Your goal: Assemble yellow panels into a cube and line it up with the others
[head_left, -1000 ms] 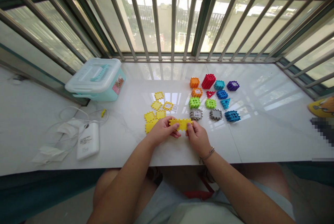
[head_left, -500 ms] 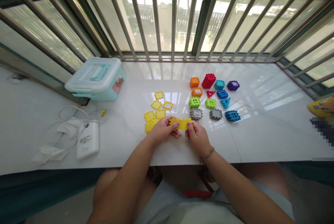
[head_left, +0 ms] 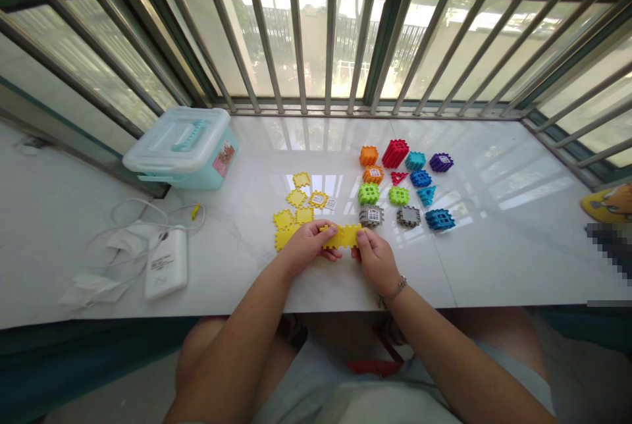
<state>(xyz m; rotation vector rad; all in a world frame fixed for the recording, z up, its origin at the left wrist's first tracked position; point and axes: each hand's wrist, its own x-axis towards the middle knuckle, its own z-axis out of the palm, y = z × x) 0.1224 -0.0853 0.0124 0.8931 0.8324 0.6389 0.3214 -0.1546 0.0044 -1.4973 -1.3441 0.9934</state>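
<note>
Two yellow notched building tiles lie edge to edge between my hands, just above the near part of the white tabletop. My left hand is closed on the left tile, thumb on top and fingers beneath. At the right tile's outer end, my right hand pinches with thumb and fingers. Whether the tiles' teeth are fully interlocked I cannot tell. Several more yellow tiles lie flat beyond my left hand, one partly hidden by it. A small printed label rests beside them.
Stacks of coloured tiles stand beyond my right hand: grey, green, orange, red, blue and purple. Left are a lidded teal box, white power bank and cable. Metal bars line the back.
My left thumb has shifted slightly left across the yellow tile, and my right thumb sits a little differently at the other end. Both hands keep their hold; the tiles on the table stay put.
</note>
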